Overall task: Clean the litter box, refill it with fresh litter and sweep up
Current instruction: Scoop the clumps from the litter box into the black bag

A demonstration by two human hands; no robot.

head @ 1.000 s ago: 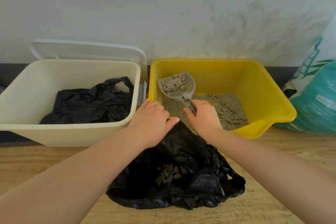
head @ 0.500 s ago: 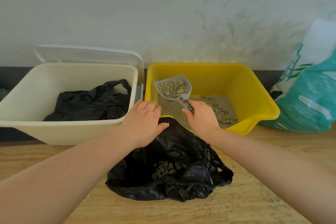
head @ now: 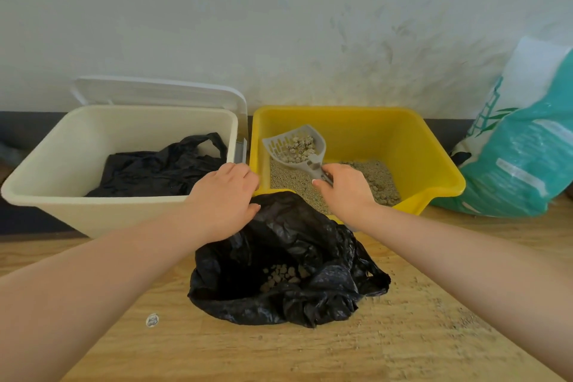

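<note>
Since the earlier frame, sifted grains had dropped from the grey slotted plastic scoop (head: 296, 146); right hand (head: 347, 192) gripped its handle. Left hand (head: 224, 200), fingers loosely spread, pressed the crumpled black plastic bag (head: 285, 260) beneath.

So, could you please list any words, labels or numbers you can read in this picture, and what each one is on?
None can be read.
Teal and white litter bag: it carries a white label strip and a green leaf-like graphic, but any print is too blurred to read.
Small round sticker or cap on the wooden floor: it has a dark mark, too small to read.
Yellow litter box, cream bin, grey scoop: no text visible.
</note>
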